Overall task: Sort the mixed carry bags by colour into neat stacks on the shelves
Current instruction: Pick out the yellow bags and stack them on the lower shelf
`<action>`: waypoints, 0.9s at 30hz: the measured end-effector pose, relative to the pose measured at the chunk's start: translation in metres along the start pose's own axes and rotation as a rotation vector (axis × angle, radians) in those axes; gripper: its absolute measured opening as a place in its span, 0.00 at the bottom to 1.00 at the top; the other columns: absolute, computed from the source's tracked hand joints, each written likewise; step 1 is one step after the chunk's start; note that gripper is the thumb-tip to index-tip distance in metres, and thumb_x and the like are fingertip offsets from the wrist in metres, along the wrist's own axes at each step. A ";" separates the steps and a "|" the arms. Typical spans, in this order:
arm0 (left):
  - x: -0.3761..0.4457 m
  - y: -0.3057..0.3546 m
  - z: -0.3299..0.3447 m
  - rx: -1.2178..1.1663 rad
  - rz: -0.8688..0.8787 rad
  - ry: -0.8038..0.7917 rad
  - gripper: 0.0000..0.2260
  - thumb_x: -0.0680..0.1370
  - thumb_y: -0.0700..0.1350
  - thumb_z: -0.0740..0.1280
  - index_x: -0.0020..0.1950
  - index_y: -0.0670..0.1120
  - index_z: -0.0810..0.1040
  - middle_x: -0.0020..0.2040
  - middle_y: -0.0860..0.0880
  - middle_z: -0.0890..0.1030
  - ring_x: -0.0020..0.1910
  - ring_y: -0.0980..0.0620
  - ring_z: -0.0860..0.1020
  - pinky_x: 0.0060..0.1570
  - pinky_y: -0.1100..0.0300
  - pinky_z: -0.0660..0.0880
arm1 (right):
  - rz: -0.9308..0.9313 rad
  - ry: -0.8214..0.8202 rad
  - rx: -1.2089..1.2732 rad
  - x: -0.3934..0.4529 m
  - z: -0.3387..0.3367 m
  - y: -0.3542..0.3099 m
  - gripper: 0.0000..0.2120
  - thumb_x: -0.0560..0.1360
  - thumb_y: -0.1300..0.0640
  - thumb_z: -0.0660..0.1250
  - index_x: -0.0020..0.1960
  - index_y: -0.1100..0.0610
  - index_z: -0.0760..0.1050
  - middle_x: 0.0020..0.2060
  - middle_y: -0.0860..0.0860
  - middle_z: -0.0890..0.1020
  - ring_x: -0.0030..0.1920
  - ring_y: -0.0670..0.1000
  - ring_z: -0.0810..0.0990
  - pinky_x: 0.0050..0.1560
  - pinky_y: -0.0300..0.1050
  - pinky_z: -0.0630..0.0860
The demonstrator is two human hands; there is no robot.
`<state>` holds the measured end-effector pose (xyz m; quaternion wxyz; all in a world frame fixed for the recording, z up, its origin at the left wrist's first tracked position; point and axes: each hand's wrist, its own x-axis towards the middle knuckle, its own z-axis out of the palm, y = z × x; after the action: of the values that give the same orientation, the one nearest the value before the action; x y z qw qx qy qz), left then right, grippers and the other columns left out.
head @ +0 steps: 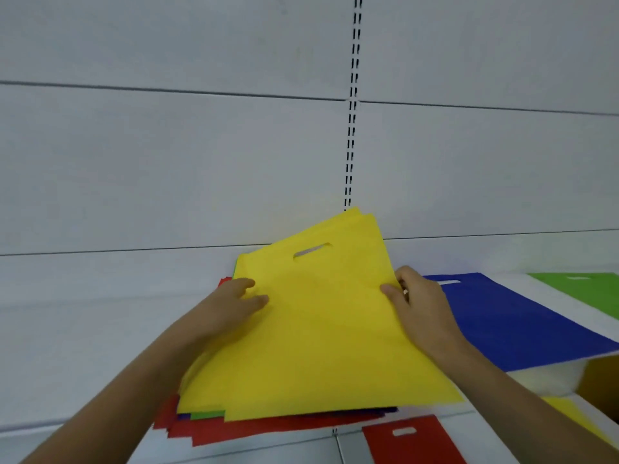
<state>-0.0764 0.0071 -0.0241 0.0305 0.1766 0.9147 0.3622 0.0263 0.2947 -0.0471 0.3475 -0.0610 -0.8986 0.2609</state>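
no readable text, labels or signs

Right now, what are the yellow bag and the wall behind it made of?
The yellow bag looks like thin non-woven fabric: matte, bending softly where it is lifted, with a punched-out handle slot. The back wall looks like painted metal panels, smooth and pale, with a slotted upright, though that is a guess.
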 end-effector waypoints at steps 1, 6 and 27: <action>0.006 -0.002 -0.002 -0.016 -0.025 0.017 0.26 0.78 0.54 0.65 0.73 0.46 0.65 0.73 0.47 0.66 0.70 0.49 0.67 0.68 0.55 0.64 | -0.004 0.004 0.015 0.001 0.001 0.001 0.09 0.79 0.51 0.65 0.44 0.54 0.70 0.35 0.47 0.76 0.35 0.46 0.75 0.31 0.43 0.66; 0.028 -0.001 -0.008 -0.284 -0.189 -0.020 0.16 0.77 0.50 0.68 0.61 0.44 0.76 0.59 0.43 0.77 0.53 0.48 0.76 0.52 0.56 0.71 | 0.032 -0.018 0.080 0.007 0.004 0.008 0.09 0.78 0.48 0.65 0.45 0.53 0.72 0.38 0.49 0.79 0.38 0.49 0.78 0.37 0.49 0.74; -0.001 0.003 -0.024 -0.262 -0.098 -0.326 0.15 0.75 0.51 0.69 0.50 0.40 0.75 0.32 0.45 0.76 0.28 0.51 0.71 0.32 0.59 0.67 | 0.086 0.021 0.191 0.018 0.007 0.001 0.10 0.79 0.51 0.65 0.45 0.57 0.74 0.39 0.50 0.79 0.40 0.49 0.77 0.37 0.45 0.71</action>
<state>-0.0789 -0.0071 -0.0043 0.2182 0.1829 0.8503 0.4427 0.0080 0.2976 -0.0413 0.3494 -0.0689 -0.8626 0.3593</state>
